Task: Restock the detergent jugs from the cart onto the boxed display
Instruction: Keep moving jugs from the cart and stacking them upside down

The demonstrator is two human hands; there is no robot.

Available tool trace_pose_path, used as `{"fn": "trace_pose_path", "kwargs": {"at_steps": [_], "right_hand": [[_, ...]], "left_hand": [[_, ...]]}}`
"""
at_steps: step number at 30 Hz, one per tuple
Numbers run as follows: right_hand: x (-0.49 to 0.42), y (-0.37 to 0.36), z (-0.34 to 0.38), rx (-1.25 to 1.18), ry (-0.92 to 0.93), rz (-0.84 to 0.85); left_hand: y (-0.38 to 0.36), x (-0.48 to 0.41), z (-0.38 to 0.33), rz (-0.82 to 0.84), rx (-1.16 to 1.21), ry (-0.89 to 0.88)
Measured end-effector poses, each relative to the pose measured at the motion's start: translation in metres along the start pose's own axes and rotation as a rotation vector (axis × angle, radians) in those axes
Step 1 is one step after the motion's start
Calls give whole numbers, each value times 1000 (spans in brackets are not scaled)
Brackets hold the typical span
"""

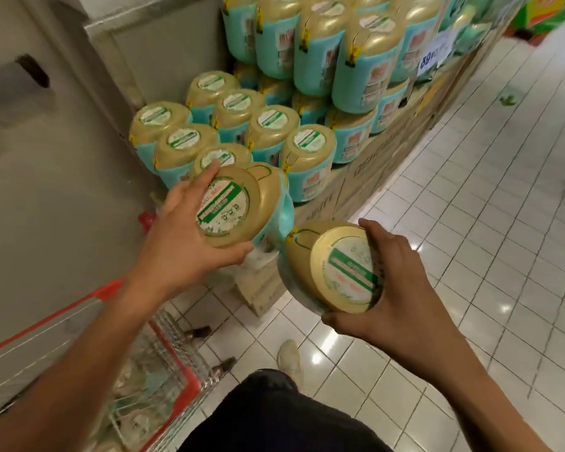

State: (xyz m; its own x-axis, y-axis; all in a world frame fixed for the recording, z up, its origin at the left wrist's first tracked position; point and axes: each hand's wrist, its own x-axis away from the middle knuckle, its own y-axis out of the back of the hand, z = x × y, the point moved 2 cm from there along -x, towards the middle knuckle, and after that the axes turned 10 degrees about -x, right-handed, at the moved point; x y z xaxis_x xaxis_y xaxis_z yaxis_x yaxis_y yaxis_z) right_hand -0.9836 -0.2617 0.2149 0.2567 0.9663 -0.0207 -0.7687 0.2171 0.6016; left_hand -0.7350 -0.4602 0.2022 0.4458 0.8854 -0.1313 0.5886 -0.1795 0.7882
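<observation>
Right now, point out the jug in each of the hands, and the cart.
left jug (224,207), head view, on its cap's round label.
right jug (349,272), head view, on its cap label.
cart (187,391), head view, on its red rim corner.

The jug (224,208) gripped by the left hand (180,246) has a smooth, softly shiny gold plastic cap with a paper label; the second jug (346,272), in the right hand (405,275), looks alike. Beyond both hands the boxes (369,177) are matt cardboard. Beneath the hands lie glossy floor tiles (490,203); the cart (177,353) is metal wire with red plastic trim.
</observation>
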Motion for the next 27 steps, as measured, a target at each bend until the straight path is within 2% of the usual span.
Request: {"fn": "trace_pose_path", "kwargs": {"at_steps": [8,17,27], "right_hand": [[-138,42,10,-104,119,92],[-276,56,-6,-114,267,325],[-385,65,-22,-82,424,562]], "left_hand": [[27,-161,-11,-94,-29,13],[45,-310,11,-166,-170,146],[50,-423,69,-98,-237,344]]}}
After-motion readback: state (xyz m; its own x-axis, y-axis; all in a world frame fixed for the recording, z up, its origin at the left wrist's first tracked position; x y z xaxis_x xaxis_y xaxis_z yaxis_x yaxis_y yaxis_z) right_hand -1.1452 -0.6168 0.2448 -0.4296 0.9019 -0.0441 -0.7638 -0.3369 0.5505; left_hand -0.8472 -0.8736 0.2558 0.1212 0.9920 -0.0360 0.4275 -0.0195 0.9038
